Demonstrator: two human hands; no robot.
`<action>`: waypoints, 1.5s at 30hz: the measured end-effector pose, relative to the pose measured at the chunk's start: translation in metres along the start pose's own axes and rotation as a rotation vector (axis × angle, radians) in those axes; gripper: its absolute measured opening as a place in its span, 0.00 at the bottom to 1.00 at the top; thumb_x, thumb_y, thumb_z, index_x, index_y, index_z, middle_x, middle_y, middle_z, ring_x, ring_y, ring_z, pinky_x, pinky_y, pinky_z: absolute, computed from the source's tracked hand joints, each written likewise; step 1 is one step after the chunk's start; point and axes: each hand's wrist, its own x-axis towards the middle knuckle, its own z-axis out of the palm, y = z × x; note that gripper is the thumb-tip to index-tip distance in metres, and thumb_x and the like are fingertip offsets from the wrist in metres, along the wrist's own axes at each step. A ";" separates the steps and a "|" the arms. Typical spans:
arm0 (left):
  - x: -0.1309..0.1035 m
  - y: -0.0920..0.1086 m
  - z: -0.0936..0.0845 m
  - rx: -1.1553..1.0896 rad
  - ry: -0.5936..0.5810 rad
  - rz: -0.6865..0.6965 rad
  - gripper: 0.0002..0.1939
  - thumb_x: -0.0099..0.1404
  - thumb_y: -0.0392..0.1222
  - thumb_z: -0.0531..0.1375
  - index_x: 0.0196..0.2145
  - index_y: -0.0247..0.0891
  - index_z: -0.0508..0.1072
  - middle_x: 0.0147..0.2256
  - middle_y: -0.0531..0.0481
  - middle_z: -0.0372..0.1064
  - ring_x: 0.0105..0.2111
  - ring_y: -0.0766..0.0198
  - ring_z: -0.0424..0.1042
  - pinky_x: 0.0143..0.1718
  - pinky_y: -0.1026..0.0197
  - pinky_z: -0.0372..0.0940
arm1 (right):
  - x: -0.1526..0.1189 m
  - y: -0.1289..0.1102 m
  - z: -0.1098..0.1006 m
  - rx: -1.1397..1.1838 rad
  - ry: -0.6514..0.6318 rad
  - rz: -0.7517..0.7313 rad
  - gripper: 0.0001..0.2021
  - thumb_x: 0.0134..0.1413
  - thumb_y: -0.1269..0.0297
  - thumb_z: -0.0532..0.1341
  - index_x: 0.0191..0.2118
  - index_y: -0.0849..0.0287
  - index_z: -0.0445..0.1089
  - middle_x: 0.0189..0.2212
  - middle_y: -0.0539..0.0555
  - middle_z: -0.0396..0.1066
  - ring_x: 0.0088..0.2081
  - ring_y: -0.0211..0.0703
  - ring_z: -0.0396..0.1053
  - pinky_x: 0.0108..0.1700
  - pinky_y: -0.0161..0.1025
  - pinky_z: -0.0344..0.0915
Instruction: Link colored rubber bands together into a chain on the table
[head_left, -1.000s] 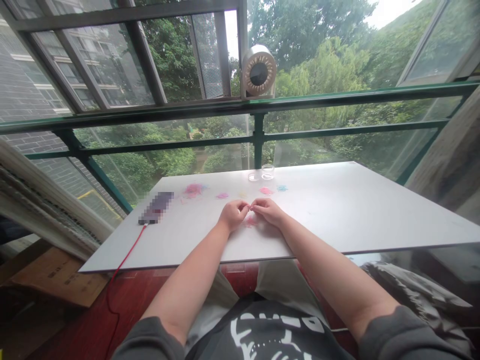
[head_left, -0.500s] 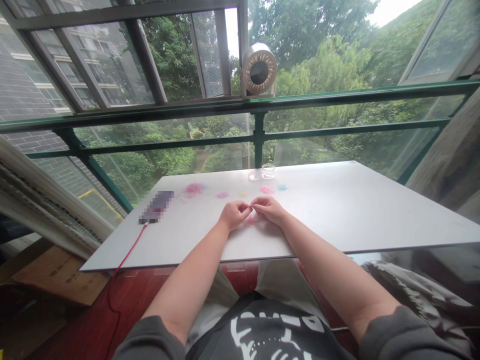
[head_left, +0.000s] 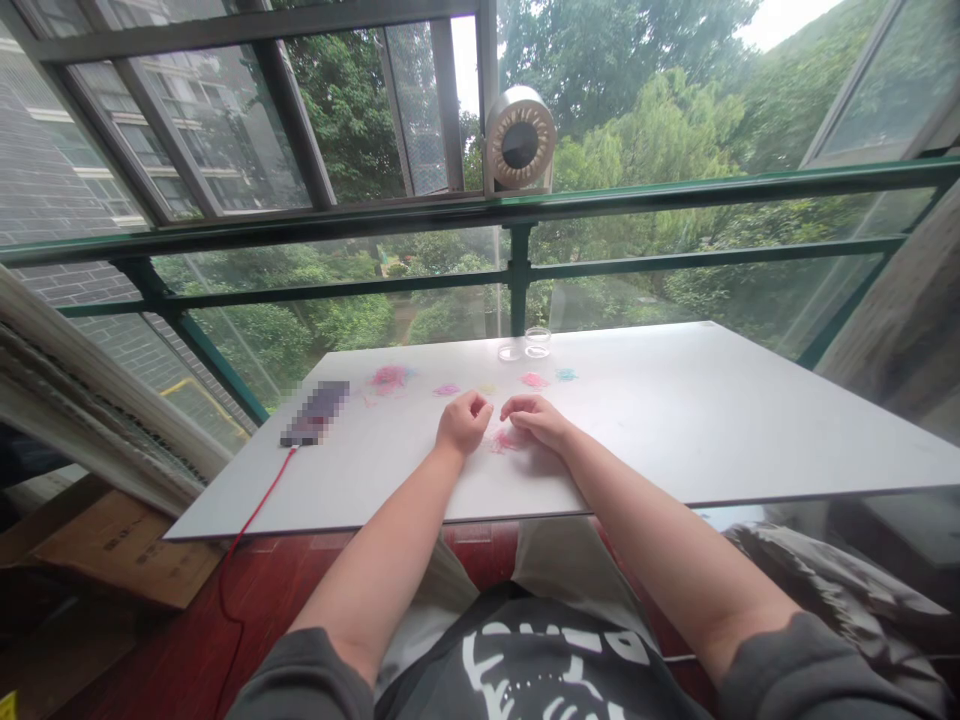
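Two bare forearms reach forward over your dark shirt [head_left: 525,660], whose large white print is partly folded; you can't read it for certain. Down to your left, a brown box [head_left: 131,545] carries dark characters too small to read. On the white table [head_left: 675,430], the near pink pile [head_left: 504,440] lies just on your side of the gap between your hands, closer to the right one and partly beneath its fingers. It is loose, flat and scattered, made of fine pink bits.

Your left hand [head_left: 465,422] is curled, thumb and forefinger close together; your right hand [head_left: 535,420] is loosely bent over the table. The two are near each other but apart. You cannot tell whether either pinches a small bit.

To the left, a red cable [head_left: 264,496] runs to a pixelated device [head_left: 319,410]. Beyond your hands lie small purple [head_left: 447,390], yellow [head_left: 487,388], coral [head_left: 535,380] and blue piles [head_left: 565,375], with a larger pink heap [head_left: 389,378] farther left. Behind them stand clear dishes [head_left: 537,343], then the green railing [head_left: 645,203], a round fan [head_left: 520,140] and trees [head_left: 675,130].
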 end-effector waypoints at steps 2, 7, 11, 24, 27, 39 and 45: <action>-0.001 0.003 -0.002 -0.003 -0.010 0.054 0.08 0.57 0.44 0.53 0.27 0.38 0.68 0.25 0.53 0.67 0.25 0.68 0.64 0.29 0.65 0.59 | 0.000 0.001 0.000 -0.001 -0.008 -0.003 0.06 0.38 0.68 0.55 0.26 0.63 0.65 0.11 0.41 0.51 0.15 0.28 0.45 0.19 0.30 0.41; -0.001 0.004 -0.006 0.017 0.102 0.062 0.06 0.58 0.42 0.53 0.31 0.38 0.68 0.28 0.52 0.69 0.27 0.67 0.65 0.32 0.64 0.61 | 0.001 0.002 0.000 -0.028 -0.013 -0.009 0.03 0.38 0.68 0.55 0.21 0.61 0.60 0.13 0.42 0.51 0.16 0.28 0.47 0.19 0.30 0.42; 0.000 0.003 -0.007 -0.015 0.163 0.029 0.07 0.59 0.42 0.52 0.32 0.38 0.67 0.28 0.52 0.69 0.26 0.67 0.65 0.32 0.64 0.61 | 0.000 0.000 0.001 -0.050 -0.008 -0.029 0.04 0.39 0.68 0.56 0.21 0.61 0.59 0.13 0.42 0.51 0.16 0.28 0.46 0.19 0.31 0.41; 0.000 0.001 -0.006 -0.126 0.151 0.103 0.06 0.59 0.42 0.53 0.31 0.37 0.66 0.27 0.52 0.68 0.26 0.68 0.66 0.31 0.64 0.62 | 0.002 0.004 0.001 -0.010 0.012 -0.056 0.04 0.39 0.68 0.57 0.23 0.62 0.60 0.16 0.43 0.54 0.17 0.28 0.49 0.20 0.30 0.44; -0.002 0.005 -0.004 -0.128 0.019 0.196 0.05 0.58 0.40 0.54 0.30 0.37 0.67 0.26 0.52 0.68 0.26 0.68 0.65 0.31 0.65 0.62 | 0.002 0.004 0.001 0.018 0.028 -0.044 0.05 0.38 0.67 0.58 0.24 0.61 0.60 0.15 0.42 0.53 0.17 0.28 0.49 0.20 0.30 0.45; -0.001 0.003 -0.005 -0.117 0.048 0.087 0.06 0.58 0.41 0.54 0.29 0.38 0.69 0.27 0.52 0.69 0.27 0.67 0.66 0.31 0.64 0.62 | 0.002 -0.004 0.004 0.027 0.070 -0.056 0.07 0.38 0.64 0.60 0.22 0.60 0.60 0.14 0.43 0.55 0.17 0.30 0.52 0.21 0.31 0.50; -0.001 0.004 -0.005 -0.109 -0.012 0.124 0.06 0.58 0.41 0.54 0.28 0.38 0.69 0.27 0.52 0.69 0.27 0.67 0.66 0.31 0.64 0.62 | 0.003 0.001 0.003 0.028 0.070 -0.040 0.09 0.38 0.61 0.61 0.23 0.60 0.62 0.14 0.43 0.55 0.17 0.30 0.51 0.21 0.31 0.48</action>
